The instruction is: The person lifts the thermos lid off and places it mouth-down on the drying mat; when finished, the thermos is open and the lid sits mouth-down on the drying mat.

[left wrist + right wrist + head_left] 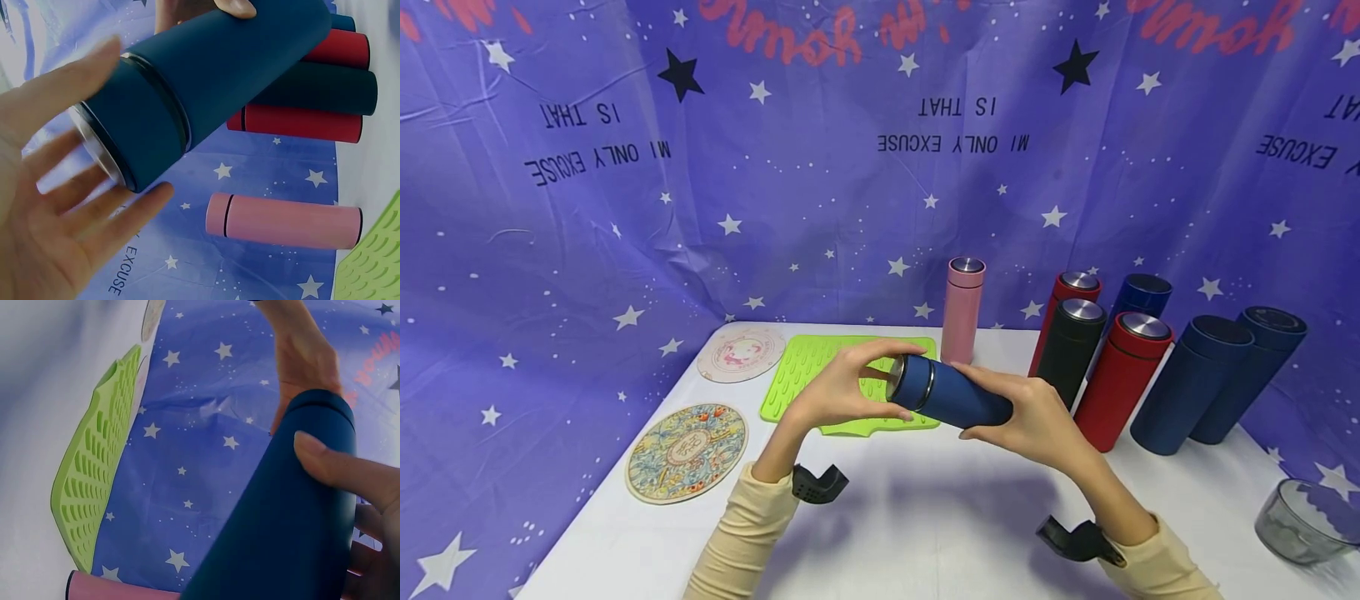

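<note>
A dark blue thermos flask [966, 396] is held up tilted over the table, its lid [134, 134] toward the left. My right hand [1033, 412] grips its body near the base end, the thumb lying along the side in the right wrist view. Around the lid end stands my left hand [842, 383], thumb on one side and fingers on the other. Those fingers look spread and fairly straight in the left wrist view, and the thumb overlaps the lid's edge; firm contact cannot be made out. The lid sits on the flask.
Behind the hands lies a green drying mat [801, 375], with a pink flask [962, 312] beside it. Several red, black and blue flasks stand at right, including a red one [1123, 383]. Two round coasters lie left, one patterned [688, 454]. A glass [1300, 525] stands front right.
</note>
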A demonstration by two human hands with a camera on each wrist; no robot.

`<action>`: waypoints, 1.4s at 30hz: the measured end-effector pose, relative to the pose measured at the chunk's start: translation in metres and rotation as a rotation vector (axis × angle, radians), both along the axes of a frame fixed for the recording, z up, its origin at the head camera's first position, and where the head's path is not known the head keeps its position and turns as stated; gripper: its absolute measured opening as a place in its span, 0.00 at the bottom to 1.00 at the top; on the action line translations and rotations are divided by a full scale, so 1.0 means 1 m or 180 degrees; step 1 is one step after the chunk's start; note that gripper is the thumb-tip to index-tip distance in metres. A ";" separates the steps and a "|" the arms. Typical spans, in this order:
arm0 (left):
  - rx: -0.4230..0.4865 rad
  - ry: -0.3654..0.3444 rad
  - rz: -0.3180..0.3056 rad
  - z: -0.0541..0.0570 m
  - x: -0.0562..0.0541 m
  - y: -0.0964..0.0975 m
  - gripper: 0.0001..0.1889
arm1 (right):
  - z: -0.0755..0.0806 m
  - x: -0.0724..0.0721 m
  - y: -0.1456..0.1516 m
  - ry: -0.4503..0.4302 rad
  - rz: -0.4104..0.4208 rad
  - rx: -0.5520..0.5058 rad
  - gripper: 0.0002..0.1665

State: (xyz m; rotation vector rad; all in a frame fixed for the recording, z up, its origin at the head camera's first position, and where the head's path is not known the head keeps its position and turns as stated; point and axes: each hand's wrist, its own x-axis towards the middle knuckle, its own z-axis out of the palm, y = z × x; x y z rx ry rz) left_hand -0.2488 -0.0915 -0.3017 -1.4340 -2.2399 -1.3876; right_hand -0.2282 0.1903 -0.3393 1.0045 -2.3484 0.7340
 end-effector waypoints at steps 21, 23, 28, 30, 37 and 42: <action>0.0071 -0.0256 0.0131 0.006 0.007 -0.002 0.33 | -0.003 -0.004 0.000 0.0035 -0.0025 0.0033 0.52; 0.0059 -0.0296 0.0214 0.007 0.007 -0.002 0.33 | -0.003 -0.003 -0.001 0.0079 -0.0072 0.0044 0.52; 0.0168 -0.0407 0.0561 0.010 0.009 -0.004 0.30 | -0.005 -0.005 -0.002 0.0379 -0.0261 0.0131 0.52; 0.0245 -0.0446 0.0725 0.011 0.010 -0.007 0.29 | -0.005 -0.007 -0.001 0.0517 -0.0344 0.0142 0.52; 0.0276 -0.0445 0.0856 0.015 0.012 -0.012 0.30 | -0.006 -0.010 0.002 0.0465 -0.0343 0.0019 0.53; 0.0261 -0.0435 0.0857 0.016 0.011 -0.014 0.30 | -0.006 -0.010 0.002 0.0380 -0.0299 -0.0011 0.55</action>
